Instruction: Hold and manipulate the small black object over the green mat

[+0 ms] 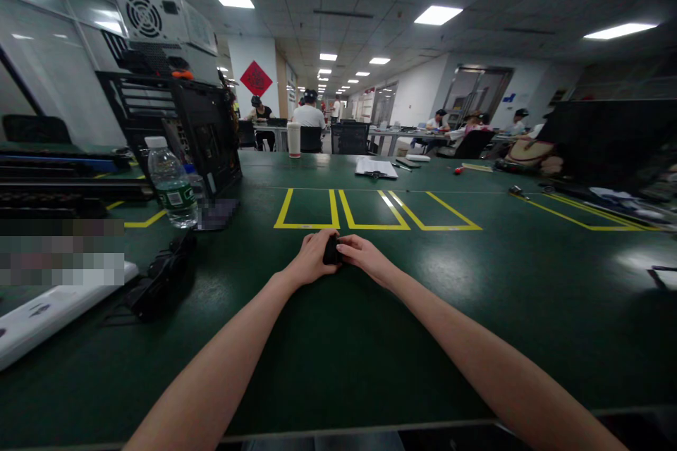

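We take the black object (331, 251) as the centre of the clock face, with 12 o'clock pointing away from us. The object sits between both hands, over the table (338, 359), just short of the yellow tape frames (378, 227), which span 11 to 2 o'clock.

Left hand (311, 258): the fingers wrap the object from the 9 o'clock side and grasp it. Right hand (364, 256): the fingers are bent against the object at 3 o'clock; we cannot tell whether they grip or only touch it. The hands hide most of the object, so we cannot identify it further.

Surroundings: at 10 o'clock we find a water bottle (177, 190), with a black computer case (211, 137) behind it. A white power strip (68, 310) lies between 8 and 9 o'clock. A white cup (294, 139) stands upright at 11 o'clock; a clipboard (376, 168) lies at 1 o'clock.
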The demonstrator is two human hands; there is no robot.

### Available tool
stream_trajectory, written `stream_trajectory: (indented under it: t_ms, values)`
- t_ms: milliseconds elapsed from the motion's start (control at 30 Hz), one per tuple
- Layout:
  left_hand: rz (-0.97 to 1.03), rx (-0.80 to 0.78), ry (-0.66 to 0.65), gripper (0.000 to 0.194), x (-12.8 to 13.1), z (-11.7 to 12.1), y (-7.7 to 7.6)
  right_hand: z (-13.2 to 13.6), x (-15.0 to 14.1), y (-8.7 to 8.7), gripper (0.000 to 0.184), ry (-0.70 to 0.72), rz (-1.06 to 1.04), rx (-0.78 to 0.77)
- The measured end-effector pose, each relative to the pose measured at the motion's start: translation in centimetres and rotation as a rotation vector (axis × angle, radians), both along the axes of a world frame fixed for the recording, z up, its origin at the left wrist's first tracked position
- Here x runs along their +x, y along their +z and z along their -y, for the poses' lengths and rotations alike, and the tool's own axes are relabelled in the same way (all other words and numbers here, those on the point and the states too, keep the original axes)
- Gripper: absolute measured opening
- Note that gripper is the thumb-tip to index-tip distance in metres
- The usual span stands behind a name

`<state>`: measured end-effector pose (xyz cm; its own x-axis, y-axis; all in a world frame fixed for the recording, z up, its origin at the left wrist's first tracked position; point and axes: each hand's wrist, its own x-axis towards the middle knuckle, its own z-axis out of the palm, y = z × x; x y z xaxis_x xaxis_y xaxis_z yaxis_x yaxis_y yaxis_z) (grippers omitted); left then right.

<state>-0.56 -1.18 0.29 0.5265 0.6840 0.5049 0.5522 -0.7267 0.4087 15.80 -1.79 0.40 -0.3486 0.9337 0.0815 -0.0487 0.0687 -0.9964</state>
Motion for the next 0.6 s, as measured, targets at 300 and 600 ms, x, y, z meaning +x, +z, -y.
stream_trajectory:
  t_ms: [300,600]
  values:
    - [-0.002,0.0,-0.013,0.056,-0.06,0.03,0.19,0.57,0.38,0.35,0.034,0.024,-0.002,0.035]
    - [-0.005,0.013,-0.009,0.057,-0.01,0.16,0.2,0.1,0.09,-0.17,0.032,-0.01,0.017,0.042]
